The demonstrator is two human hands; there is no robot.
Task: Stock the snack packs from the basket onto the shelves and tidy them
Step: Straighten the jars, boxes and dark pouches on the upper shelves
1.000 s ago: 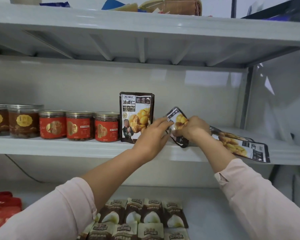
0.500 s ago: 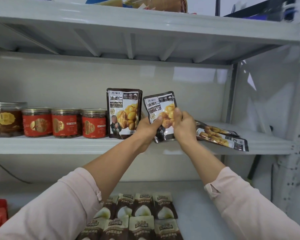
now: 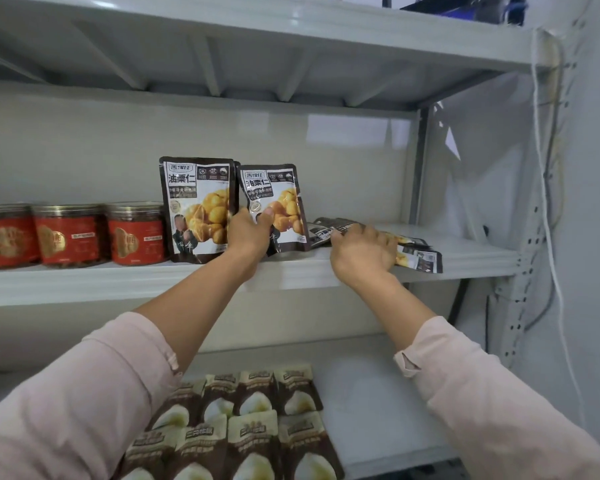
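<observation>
1. Your left hand point(image 3: 252, 233) pinches the second upright pack point(image 3: 274, 206) low down, thumb on its front face. The pack stands on the middle shelf point(image 3: 118, 282), just right of the first upright pack point(image 3: 198, 209).
2. Your right hand point(image 3: 362, 252) lies over the flat packs point(image 3: 421, 259) further right. I cannot tell whether it grips them or only presses.
3. Risk: the second upright pack tilts slightly. If you release it unsupported, it likely topples forward or onto the flat packs.
4. Risk: your left hand touches the first upright pack. A careless withdrawal may knock it over.
5. Risk: the flat packs reach the near shelf edge. A drag towards you could tip one off.
6. Count:
   - Upright packs: two.
   - Flat packs: at least two, others hidden under your hand.
   - Red jars point(image 3: 70, 233), far left: three in view.
   - Brown-and-cream packs point(image 3: 291, 393) on the lower shelf point(image 3: 378, 393): eight visible, your sleeve possibly hiding more.
   - Basket: not in view.
</observation>
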